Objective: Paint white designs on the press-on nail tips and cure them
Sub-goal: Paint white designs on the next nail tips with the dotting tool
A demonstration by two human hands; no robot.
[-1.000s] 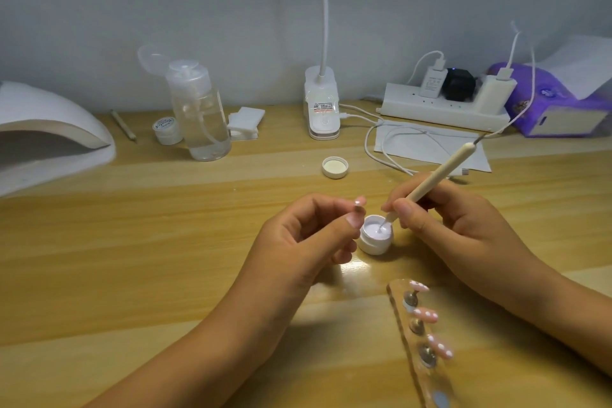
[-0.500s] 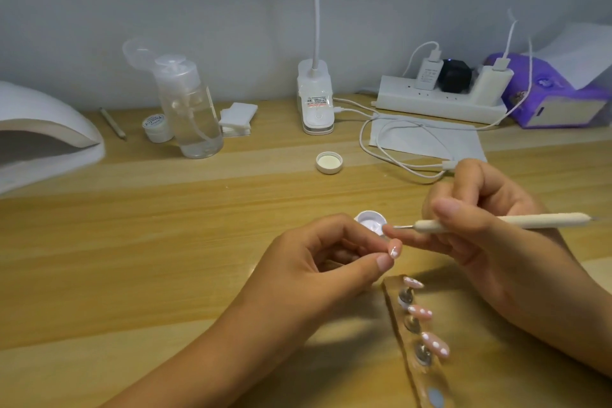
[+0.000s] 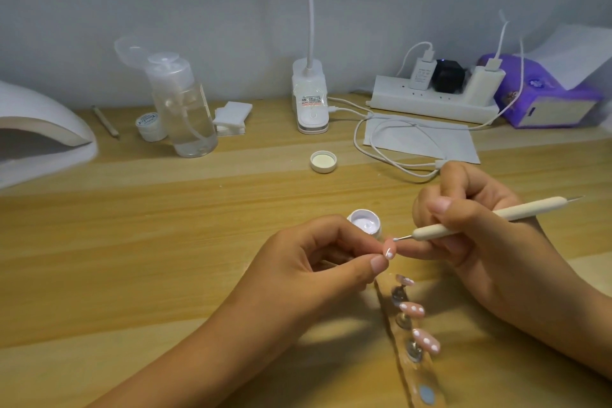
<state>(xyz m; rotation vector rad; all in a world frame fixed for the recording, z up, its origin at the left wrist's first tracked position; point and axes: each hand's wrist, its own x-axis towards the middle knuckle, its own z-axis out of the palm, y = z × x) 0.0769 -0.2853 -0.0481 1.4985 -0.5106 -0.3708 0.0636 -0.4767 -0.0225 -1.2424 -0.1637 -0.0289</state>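
Wooden surface (image 3: pixel 132 242), grey wall behind.

Left hand (image 3: pixel 318 262): thumb and forefinger pinch a single pink nail tip (image 3: pixel 489 248), held up over the surface just in front of the open gel pot (image 3: pixel 364 223). Two white dots show on the tip's near end.

Right hand (image 3: pixel 480 242): fingers curled round a cream dotting tool (image 3: pixel 530 209), held like a pen, shaft running out to the right. Its fine metal point meets the far end of the held tip.

Pot holds white gel. Its lid (image 3: pixel 323 161) lies upturned farther back, well apart from it.

Near edge, between the forearms: a narrow holder strip (image 3: pixel 419 374) with round metal mounts. Three pink tips sit on it; the middle one (image 3: pixel 412 309) and the nearest (image 3: pixel 427 340) carry white dots, and the far one (image 3: pixel 405 281) is too blurred to read.

Far left: white curing lamp (image 3: pixel 39 132), opening facing in.

Back row, left to right:
- thin stick (image 3: pixel 105 121)
- small capped jar (image 3: pixel 150 122), beside a clear pump bottle (image 3: pixel 185 109) with its cap flipped open
- stack of white pads (image 3: pixel 231 116)
- desk lamp base (image 3: pixel 310 99)
- power strip (image 3: pixel 433 99) with three plugs in it
- purple tissue pack (image 3: pixel 546 99)

White cable (image 3: pixel 381 156) loops over a sheet of paper (image 3: pixel 420 139).
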